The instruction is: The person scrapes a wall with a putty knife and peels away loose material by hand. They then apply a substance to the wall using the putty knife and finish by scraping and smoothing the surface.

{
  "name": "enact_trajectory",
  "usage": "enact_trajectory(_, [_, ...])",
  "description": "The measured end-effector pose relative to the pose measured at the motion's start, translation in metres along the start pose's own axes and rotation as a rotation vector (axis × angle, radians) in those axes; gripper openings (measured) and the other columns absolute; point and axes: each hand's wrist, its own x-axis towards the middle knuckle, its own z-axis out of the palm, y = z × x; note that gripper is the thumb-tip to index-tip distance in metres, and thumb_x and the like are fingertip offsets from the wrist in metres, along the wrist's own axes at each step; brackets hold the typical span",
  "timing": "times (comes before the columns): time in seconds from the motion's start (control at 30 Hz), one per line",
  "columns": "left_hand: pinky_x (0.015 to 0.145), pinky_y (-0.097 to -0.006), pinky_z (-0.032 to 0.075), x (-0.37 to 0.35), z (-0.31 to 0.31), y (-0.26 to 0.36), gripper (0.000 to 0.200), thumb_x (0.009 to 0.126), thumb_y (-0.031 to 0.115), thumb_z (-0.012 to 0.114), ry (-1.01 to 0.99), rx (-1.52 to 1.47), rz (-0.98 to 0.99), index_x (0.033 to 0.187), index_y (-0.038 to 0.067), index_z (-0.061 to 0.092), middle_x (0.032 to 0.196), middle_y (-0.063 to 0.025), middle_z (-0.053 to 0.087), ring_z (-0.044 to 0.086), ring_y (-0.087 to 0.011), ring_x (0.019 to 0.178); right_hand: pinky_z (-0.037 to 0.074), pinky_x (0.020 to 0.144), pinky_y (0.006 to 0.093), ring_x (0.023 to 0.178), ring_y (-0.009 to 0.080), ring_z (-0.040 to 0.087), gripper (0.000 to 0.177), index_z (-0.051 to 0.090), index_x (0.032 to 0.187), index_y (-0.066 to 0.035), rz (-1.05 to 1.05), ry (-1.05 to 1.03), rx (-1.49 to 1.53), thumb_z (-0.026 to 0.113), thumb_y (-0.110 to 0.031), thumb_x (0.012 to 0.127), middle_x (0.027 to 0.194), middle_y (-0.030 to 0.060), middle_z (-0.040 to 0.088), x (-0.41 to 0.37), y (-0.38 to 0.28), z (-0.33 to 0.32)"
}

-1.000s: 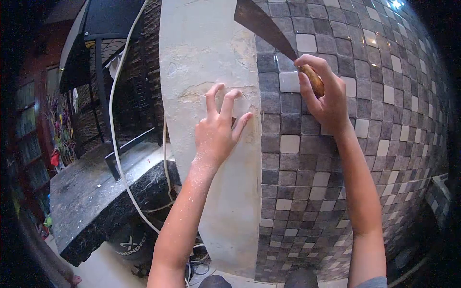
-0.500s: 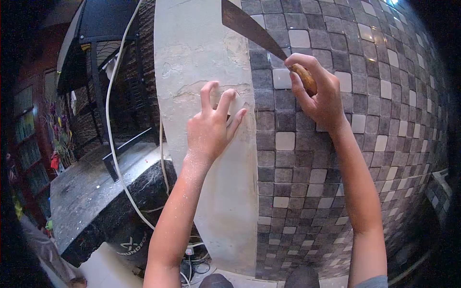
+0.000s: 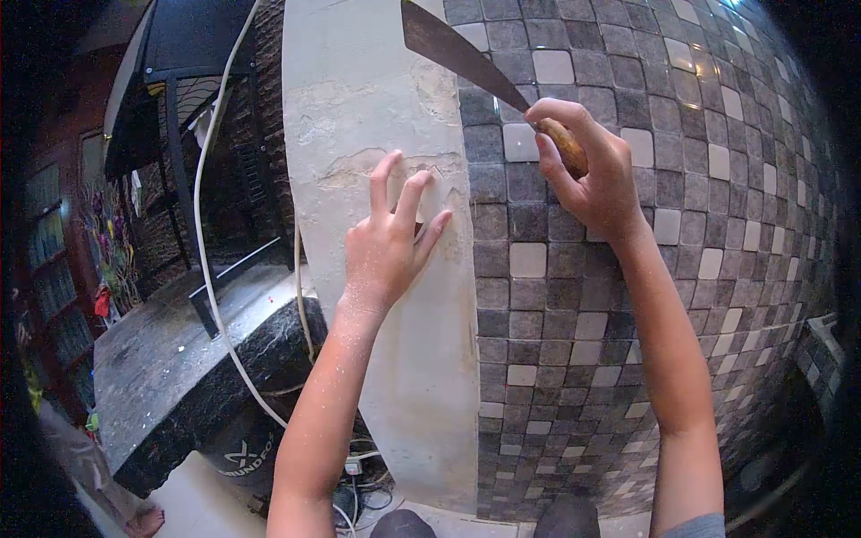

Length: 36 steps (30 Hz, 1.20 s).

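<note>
My right hand (image 3: pixel 592 170) grips the worn wooden handle (image 3: pixel 563 148) of a putty knife. Its dark blade (image 3: pixel 462 56) points up and left, in front of the seam between bare plaster and tiles. My left hand (image 3: pixel 390 238) is against the pale plaster strip (image 3: pixel 421 359), fingers bent and apart, fingertips by a cracked, flaking patch (image 3: pixel 354 166). A small brown spot shows between its thumb and index finger; I cannot make out what it is. Another rough, peeled area (image 3: pixel 435 90) lies higher up, below the blade.
Grey and white mosaic tiles (image 3: pixel 556 296) cover the wall on the right. At left stand a dark stone ledge (image 3: pixel 161 359) and a black metal frame (image 3: pixel 188 54). A white cable (image 3: pixel 204 224) hangs down past them. Another person's bare foot (image 3: pixel 145 522) shows at the lower left.
My left thumb has dropped slightly and sits a little lower on the plaster. The view has shifted slightly; my right hand keeps hold of the putty knife. The other person's foot shows more fully.
</note>
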Motion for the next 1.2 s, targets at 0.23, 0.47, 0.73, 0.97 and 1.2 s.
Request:
enact_trajectory(0.23, [0.059, -0.0420, 0.061, 0.004, -0.005, 0.004, 0.043, 0.096, 0.040, 0.066, -0.034, -0.046, -0.033, 0.129, 0.017, 0.050, 0.145, -0.0177, 0.039, 0.074, -0.0295, 0.073, 0.058, 0.081, 0.0365, 0.095, 0.0279, 0.074, 0.027, 0.062, 0.117, -0.010, -0.004, 0.014, -0.006, 0.064, -0.004, 0.092, 0.104, 0.0144, 0.074, 0.000, 0.001, 0.000])
enact_trajectory(0.47, [0.056, -0.0439, 0.061, 0.012, -0.005, 0.007, 0.040, 0.098, 0.045, 0.060, -0.065, 0.014, -0.051, 0.126, 0.018, 0.051, 0.140, -0.0201, 0.039, 0.073, -0.0361, 0.074, 0.058, 0.080, 0.0360, 0.094, 0.0261, 0.074, 0.027, 0.062, 0.117, -0.010, 0.037, -0.002, -0.003, 0.064, -0.004, 0.091, 0.103, 0.0135, 0.074, 0.000, -0.004, 0.000])
enact_trajectory(0.73, [0.060, -0.0440, 0.062, 0.021, -0.003, 0.014, 0.040, 0.098, 0.048, 0.059, -0.070, 0.086, -0.088, 0.122, 0.017, 0.053, 0.136, -0.0196, 0.038, 0.074, -0.0345, 0.080, 0.058, 0.083, 0.0354, 0.097, 0.0268, 0.074, 0.027, 0.062, 0.117, -0.009, -0.009, 0.014, -0.016, 0.064, -0.003, 0.091, 0.104, 0.0135, 0.074, 0.000, -0.001, 0.001])
enact_trajectory(0.97, [0.066, -0.0458, 0.061, 0.023, -0.006, 0.019, 0.042, 0.097, 0.052, 0.059, -0.086, 0.065, -0.131, 0.119, 0.017, 0.053, 0.132, -0.0179, 0.039, 0.072, -0.0337, 0.086, 0.058, 0.083, 0.0359, 0.098, 0.0273, 0.074, 0.027, 0.062, 0.118, -0.009, 0.005, 0.000, -0.020, 0.064, -0.003, 0.092, 0.105, 0.0140, 0.074, 0.000, -0.001, 0.000])
enact_trajectory(1.2, [0.068, -0.0462, 0.061, 0.026, -0.009, 0.020, 0.041, 0.097, 0.052, 0.060, -0.148, 0.057, -0.189, 0.119, 0.018, 0.053, 0.132, -0.0169, 0.039, 0.071, -0.0346, 0.087, 0.057, 0.084, 0.0359, 0.100, 0.0277, 0.074, 0.028, 0.061, 0.118, -0.009, -0.015, 0.005, -0.036, 0.064, -0.003, 0.091, 0.107, 0.0144, 0.074, -0.001, 0.000, 0.000])
